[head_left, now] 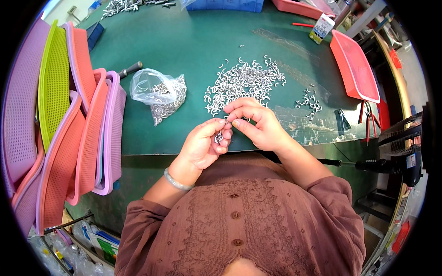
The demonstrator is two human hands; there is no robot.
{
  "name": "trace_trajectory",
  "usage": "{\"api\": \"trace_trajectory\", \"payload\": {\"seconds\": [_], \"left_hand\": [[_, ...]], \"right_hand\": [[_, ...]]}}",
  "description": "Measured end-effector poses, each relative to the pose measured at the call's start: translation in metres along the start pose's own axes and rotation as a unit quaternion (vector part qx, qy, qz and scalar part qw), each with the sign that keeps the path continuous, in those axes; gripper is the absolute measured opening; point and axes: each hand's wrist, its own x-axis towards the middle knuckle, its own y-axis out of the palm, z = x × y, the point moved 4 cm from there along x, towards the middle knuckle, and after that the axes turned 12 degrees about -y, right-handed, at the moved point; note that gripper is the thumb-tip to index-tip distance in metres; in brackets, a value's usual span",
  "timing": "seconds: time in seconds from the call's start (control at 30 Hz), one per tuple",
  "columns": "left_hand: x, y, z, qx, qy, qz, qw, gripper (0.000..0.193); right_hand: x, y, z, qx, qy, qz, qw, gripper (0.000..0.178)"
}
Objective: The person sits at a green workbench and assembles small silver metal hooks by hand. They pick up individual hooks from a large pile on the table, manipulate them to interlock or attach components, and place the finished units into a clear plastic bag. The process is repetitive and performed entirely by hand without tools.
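Note:
My left hand (206, 141) is closed around a few small shiny metal pieces (218, 137), held in its curled fingers at the table's near edge. The fingertips of my right hand (258, 123) meet those of the left in a pinch; what lies between them is too small to make out. Just beyond my hands spreads a heap of small curved silver metal pieces (246, 83). A smaller group of the same curved pieces (309, 102) lies to the right. On the left, a clear plastic bag (159, 94) holds many small metal pieces.
Stacked purple, green and pink plastic baskets (87, 142) crowd the left side. A pink tray (355, 69), red-handled pliers (368, 117) and a drink carton (322, 29) stand at the right. A fan (400, 152) is at the far right. A blue bin (225, 4) sits at the back.

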Motion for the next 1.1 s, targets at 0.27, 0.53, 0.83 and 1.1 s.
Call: {"api": "trace_trajectory", "payload": {"seconds": [0.27,0.53,0.83,1.1], "left_hand": [[0.001,0.000,0.001,-0.018,-0.007,0.017,1.000,0.014],[0.002,0.000,0.003,-0.033,0.033,-0.014,0.999,0.009],[-0.004,0.008,0.003,0.043,0.039,-0.019,0.998,0.015],[-0.002,0.012,0.003,0.011,0.008,-0.006,1.000,0.018]], "right_hand": [[0.002,-0.002,0.008,-0.034,-0.032,-0.014,0.999,0.009],[0.004,-0.001,0.016,-0.107,-0.065,0.001,0.992,0.010],[-0.003,-0.004,0.002,0.084,0.058,-0.023,0.995,0.005],[-0.003,-0.002,0.002,0.300,0.151,-0.055,0.940,0.014]]}}
